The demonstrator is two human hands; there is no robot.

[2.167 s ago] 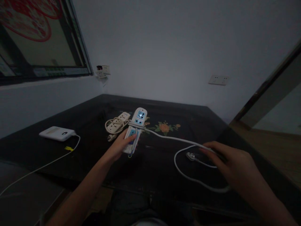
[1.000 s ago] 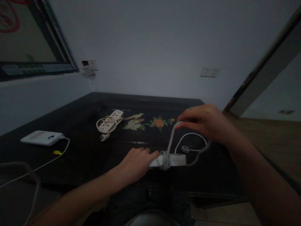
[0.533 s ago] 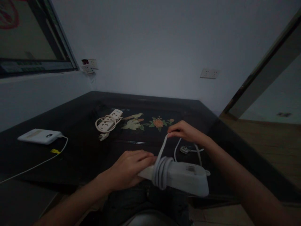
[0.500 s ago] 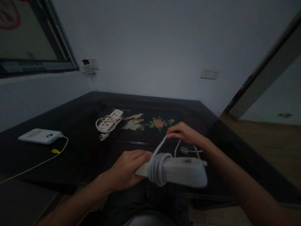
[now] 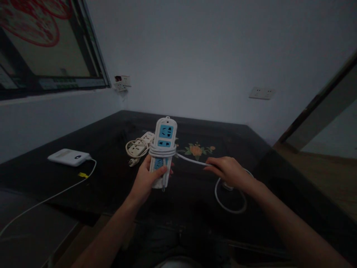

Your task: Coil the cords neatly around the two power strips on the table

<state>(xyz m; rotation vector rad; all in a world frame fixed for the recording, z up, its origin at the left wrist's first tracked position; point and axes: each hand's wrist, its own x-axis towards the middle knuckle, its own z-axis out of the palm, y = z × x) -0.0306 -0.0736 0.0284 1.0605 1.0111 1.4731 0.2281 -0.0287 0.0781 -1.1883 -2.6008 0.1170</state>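
Observation:
A white power strip with blue socket panels point(image 5: 166, 131) is held upright above the table, gripped near its lower end by my left hand point(image 5: 145, 176). Several turns of white cord point(image 5: 162, 150) are wrapped around its middle. From the turns the cord runs right, taut, to my right hand point(image 5: 227, 170), whose fingers are pinched on it. Beyond that hand the cord hangs in a loop point(image 5: 231, 211), with its plug point(image 5: 227, 187) partly hidden under the hand.
On the black table point(image 5: 192, 201), a second power strip point(image 5: 136, 149) with coiled cord lies behind my left hand. A white power bank point(image 5: 68, 157) with a cable is at left. Wall sockets point(image 5: 262, 93) are at the back.
The held strip has turned from lying sideways to upright, its blue socket face now showing, and moved left and up. My right hand has moved slightly right and down, drawing the cord sideways.

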